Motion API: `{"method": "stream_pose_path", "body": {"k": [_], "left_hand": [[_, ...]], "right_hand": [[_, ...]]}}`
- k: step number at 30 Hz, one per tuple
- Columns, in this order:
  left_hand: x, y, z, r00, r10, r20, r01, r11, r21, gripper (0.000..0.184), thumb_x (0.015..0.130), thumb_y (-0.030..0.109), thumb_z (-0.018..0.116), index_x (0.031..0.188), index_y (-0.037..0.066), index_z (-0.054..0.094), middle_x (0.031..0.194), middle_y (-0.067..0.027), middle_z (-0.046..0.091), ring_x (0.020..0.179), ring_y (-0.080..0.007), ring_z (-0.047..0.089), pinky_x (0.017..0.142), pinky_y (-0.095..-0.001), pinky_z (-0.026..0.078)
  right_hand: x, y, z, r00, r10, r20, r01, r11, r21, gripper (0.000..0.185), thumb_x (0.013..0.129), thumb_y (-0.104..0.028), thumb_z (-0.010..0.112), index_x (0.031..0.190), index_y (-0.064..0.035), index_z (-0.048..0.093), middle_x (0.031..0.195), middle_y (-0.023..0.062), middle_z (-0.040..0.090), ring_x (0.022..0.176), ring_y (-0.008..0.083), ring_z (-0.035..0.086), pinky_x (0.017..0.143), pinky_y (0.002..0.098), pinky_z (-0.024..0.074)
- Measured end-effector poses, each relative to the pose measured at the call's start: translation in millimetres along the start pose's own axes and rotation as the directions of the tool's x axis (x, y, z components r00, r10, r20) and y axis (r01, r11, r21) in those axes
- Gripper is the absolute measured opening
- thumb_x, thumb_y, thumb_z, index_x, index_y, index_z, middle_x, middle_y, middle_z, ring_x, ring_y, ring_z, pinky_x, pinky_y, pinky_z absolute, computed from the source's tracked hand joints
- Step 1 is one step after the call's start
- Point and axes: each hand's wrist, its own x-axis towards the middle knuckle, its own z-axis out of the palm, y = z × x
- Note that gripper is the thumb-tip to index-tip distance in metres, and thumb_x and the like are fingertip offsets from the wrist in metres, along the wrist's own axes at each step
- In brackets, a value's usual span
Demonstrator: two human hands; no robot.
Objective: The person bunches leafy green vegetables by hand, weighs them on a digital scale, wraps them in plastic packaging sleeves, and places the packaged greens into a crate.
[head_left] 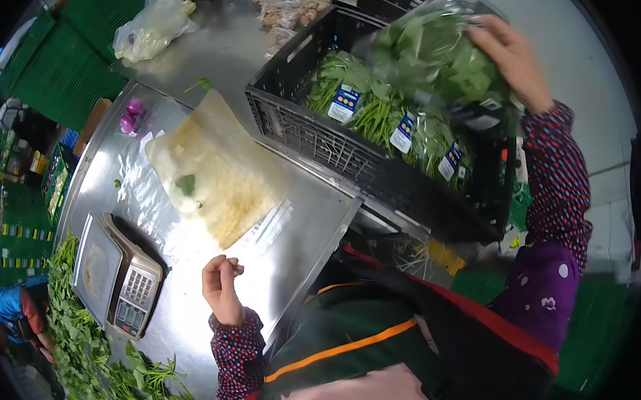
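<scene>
My right hand [509,56] pinches a clear bag of leafy greens [436,56] by its side, above the far right part of the black crate [306,128]; I cannot tell whether the bag touches what lies below. My left hand [222,292] hangs over the steel table [195,290], fingers curled toward the thumb; I cannot tell whether the tips meet. Shiny steel stretches between that hand and the scale [133,293], and the table's near edge runs up to a corner beside the crate's long wall. A yellowish sheet [244,186] reaches near that wall. Inside the crate, bundles of greens [375,128] sit in a row, three labels showing. Loose greens [81,343] spread along the table's far left side, around the scale.
</scene>
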Motion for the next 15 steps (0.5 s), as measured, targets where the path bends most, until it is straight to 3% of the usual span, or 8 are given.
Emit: {"method": "stream_pose_path", "body": {"k": [2, 4, 5, 7, 11, 12, 13, 15], "left_hand": [[-2.1, -5.2, -3.8, 0.996, -0.013, -0.083, 0.014, 1.000, 0.013, 0.014, 0.087, 0.004, 0.050, 0.100, -0.002, 0.051, 0.086, -0.0104, 0.059, 0.073, -0.0137, 0.055, 0.068, -0.0261, 0.046], [-1.7, -6.3, -10.7, 0.988, -0.016, -0.156, 0.022, 0.999, 0.035, 0.015, 0.087, 0.005, 0.050, 0.101, -0.002, 0.051, 0.086, -0.0100, 0.059, 0.071, -0.0138, 0.055, 0.067, -0.0258, 0.045], [-1.8, -6.2, -10.8, 0.983, -0.021, -0.181, 0.029, 0.999, 0.046, 0.015, 0.087, 0.005, 0.050, 0.100, -0.002, 0.051, 0.086, -0.0100, 0.059, 0.071, -0.0137, 0.055, 0.067, -0.0259, 0.046], [-3.5, -7.8, -15.0, 0.973, -0.028, -0.229, 0.043, 0.997, 0.062, 0.014, 0.087, 0.005, 0.050, 0.100, -0.001, 0.051, 0.085, -0.0098, 0.059, 0.072, -0.0136, 0.055, 0.067, -0.0259, 0.046], [-18.3, -17.8, -37.3, 0.954, -0.068, -0.292, 0.114, 0.983, 0.145, 0.015, 0.087, 0.006, 0.051, 0.100, -0.001, 0.052, 0.084, -0.0101, 0.060, 0.072, -0.0136, 0.055, 0.067, -0.0264, 0.047], [-20.6, -28.0, -44.8, 0.939, -0.094, -0.332, 0.142, 0.982, 0.124, 0.016, 0.086, 0.006, 0.051, 0.100, -0.001, 0.052, 0.084, -0.0101, 0.060, 0.072, -0.0138, 0.055, 0.067, -0.0265, 0.047], [-25.8, -33.0, -53.0, 0.917, -0.115, -0.383, 0.164, 0.981, 0.100, 0.017, 0.086, 0.007, 0.051, 0.101, -0.001, 0.052, 0.084, -0.0102, 0.060, 0.072, -0.0139, 0.056, 0.067, -0.0266, 0.047], [-25.2, -43.9, -59.3, 0.870, -0.200, -0.451, 0.249, 0.967, 0.053, 0.026, 0.084, 0.015, 0.055, 0.104, -0.002, 0.052, 0.085, -0.0093, 0.060, 0.073, -0.0154, 0.055, 0.069, -0.0276, 0.047]], "right_hand": [[45.1, 37.4, 29.1, 0.957, 0.132, 0.256, -0.196, 0.951, 0.241, 0.034, 0.085, -0.024, 0.057, 0.110, -0.0011, 0.055, 0.096, 0.0003, 0.059, 0.087, 0.0062, 0.053, 0.077, 0.0205, 0.0415], [80.3, 79.9, 78.9, 0.922, 0.231, 0.310, -0.329, 0.890, 0.317, 0.037, 0.085, -0.026, 0.058, 0.112, -0.0016, 0.054, 0.098, 0.0019, 0.058, 0.088, 0.0079, 0.052, 0.078, 0.0215, 0.0419], [99.6, 113.1, 106.5, 0.963, 0.196, 0.187, -0.247, 0.920, 0.305, 0.042, 0.083, -0.028, 0.059, 0.114, -0.0007, 0.051, 0.099, 0.0049, 0.058, 0.090, 0.0105, 0.052, 0.079, 0.0229, 0.0422], [138.4, 187.1, 143.3, 0.996, 0.087, 0.021, -0.088, 0.994, 0.058, 0.046, 0.082, -0.030, 0.060, 0.116, 0.0003, 0.049, 0.100, 0.0087, 0.058, 0.092, 0.0137, 0.054, 0.079, 0.0241, 0.0424], [91.6, 146.8, 189.0, 0.943, -0.009, 0.332, -0.036, 0.991, 0.128, 0.046, 0.082, -0.027, 0.060, 0.117, -0.0005, 0.047, 0.107, 0.0130, 0.057, 0.093, 0.0161, 0.055, 0.081, 0.0282, 0.0438], [68.0, 128.1, 202.7, 0.895, 0.013, 0.446, -0.057, 0.995, 0.084, 0.049, 0.080, -0.030, 0.060, 0.119, -0.0036, 0.046, 0.115, 0.0152, 0.052, 0.102, 0.0209, 0.052, 0.087, 0.0329, 0.0412], [47.6, 150.2, 226.9, 0.861, -0.269, 0.431, 0.351, 0.928, -0.122, 0.053, 0.079, -0.035, 0.060, 0.122, -0.0079, 0.045, 0.126, 0.0182, 0.042, 0.114, 0.0294, 0.043, 0.094, 0.0393, 0.0360], [12.4, 172.2, 263.0, 0.796, -0.234, 0.558, 0.517, 0.742, -0.427, 0.055, 0.078, -0.037, 0.058, 0.126, -0.0134, 0.043, 0.132, 0.0199, 0.033, 0.119, 0.0366, 0.035, 0.098, 0.0438, 0.0304]]}}
